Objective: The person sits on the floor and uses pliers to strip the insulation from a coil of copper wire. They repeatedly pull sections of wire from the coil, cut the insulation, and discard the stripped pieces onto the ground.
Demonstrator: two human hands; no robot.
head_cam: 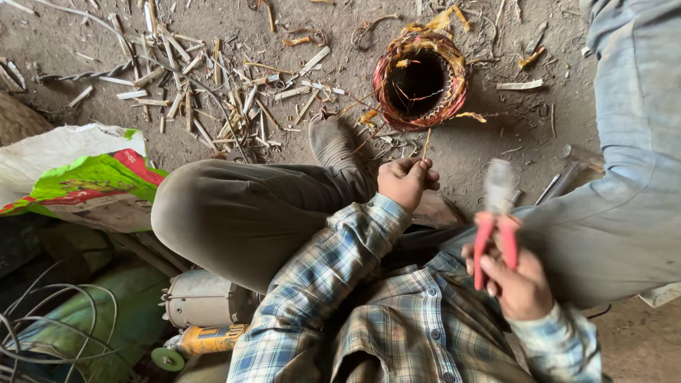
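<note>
Holding: my left hand has its fingers pinched shut round a thin stick-like strip, gripped at its near end; my right hand has its fingers wrapped round the red handles of a pair of pliers, whose nose is blurred.
Head view, winding: a motor stator lies on the dirt floor, far of my left hand, its bore facing up, copper coils ringing the rim.
Handling, strip: I judge it light, stiff and brittle; best held close to the stator so it does not snap.
Handling, stator: looks heavy and rigid; the loose wire ends look springy and sharp, so I would take it by the outer ring.
Handling, pliers: the coated handles should grip well.
Containers: a white and green sack lies at the left, contents hidden; the stator bore looks empty.
Around: slot sticks litter the far left floor; a yellow grinder and a grey motor housing sit near left.
</note>
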